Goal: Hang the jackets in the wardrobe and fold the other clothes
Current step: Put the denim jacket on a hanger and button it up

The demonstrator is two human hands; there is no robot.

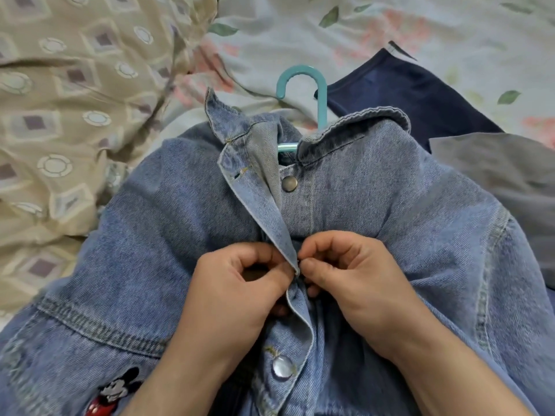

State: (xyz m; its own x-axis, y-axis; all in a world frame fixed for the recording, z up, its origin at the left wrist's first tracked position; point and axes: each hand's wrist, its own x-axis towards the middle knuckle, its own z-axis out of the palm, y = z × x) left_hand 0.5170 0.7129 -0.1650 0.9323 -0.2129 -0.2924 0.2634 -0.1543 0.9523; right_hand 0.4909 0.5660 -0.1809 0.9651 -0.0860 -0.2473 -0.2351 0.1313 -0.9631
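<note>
On the bed the denim jacket lies spread. The left hand pinches one front edge and the right hand pinches the other, probably buttoning it. A teal hanger is already inside; hanging remains. Far right, a navy garment and a grey garment wait unfolded. No writing is readable, only a Mickey Mouse patch, near left.

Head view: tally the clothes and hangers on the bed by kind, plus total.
denim jacket: 1
navy garment: 1
grey garment: 1
teal hanger: 1
Total: 4
</note>
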